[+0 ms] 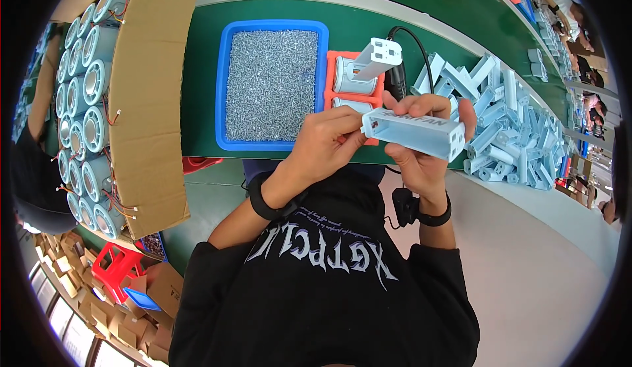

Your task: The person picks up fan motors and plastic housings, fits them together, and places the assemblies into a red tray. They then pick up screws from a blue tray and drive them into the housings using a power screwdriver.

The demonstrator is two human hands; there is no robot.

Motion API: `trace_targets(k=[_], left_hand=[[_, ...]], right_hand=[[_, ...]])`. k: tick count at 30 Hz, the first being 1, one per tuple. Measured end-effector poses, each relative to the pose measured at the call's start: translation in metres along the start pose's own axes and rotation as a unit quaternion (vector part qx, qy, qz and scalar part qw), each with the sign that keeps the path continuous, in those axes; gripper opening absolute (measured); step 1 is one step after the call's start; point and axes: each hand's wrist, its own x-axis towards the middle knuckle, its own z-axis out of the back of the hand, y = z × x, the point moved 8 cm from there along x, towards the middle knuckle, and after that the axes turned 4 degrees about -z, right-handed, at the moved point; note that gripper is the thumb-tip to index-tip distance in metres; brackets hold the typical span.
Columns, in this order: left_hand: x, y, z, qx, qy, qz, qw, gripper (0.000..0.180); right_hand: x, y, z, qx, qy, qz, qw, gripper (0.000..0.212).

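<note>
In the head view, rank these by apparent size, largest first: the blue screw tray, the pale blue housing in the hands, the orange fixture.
1. Blue screw tray
2. Pale blue housing, though nearness to the camera enlarges it
3. Orange fixture, partly hidden

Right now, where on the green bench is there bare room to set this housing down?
Bare green strip between the cardboard box and the blue screw tray, and the band behind the tray. Crowded: right of the orange jig, where the pile of pale blue housings spreads. Both the left hand and right hand hold the housing.
</note>
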Motion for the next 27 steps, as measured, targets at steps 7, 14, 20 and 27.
trace_targets(k=[7,14,20,27], left_hand=[[0.000,0.002,0.000,0.000,0.003,-0.024,1.000,0.014],[-0.002,-0.001,0.011,0.171,0.008,-0.025,0.985,0.039],[-0.003,0.010,0.016,0.196,0.025,-0.006,0.980,0.050],[0.002,0.015,0.020,0.157,0.044,0.031,0.986,0.054]], right_hand=[[-0.005,-0.008,0.002,-0.049,0.002,-0.013,0.999,0.096],[-0.006,-0.016,0.001,-0.138,0.000,-0.029,0.990,0.070],[-0.017,-0.047,-0.010,-0.245,0.045,-0.174,0.953,0.034],[0.003,-0.034,-0.018,-0.384,0.165,-0.156,0.895,0.035]])
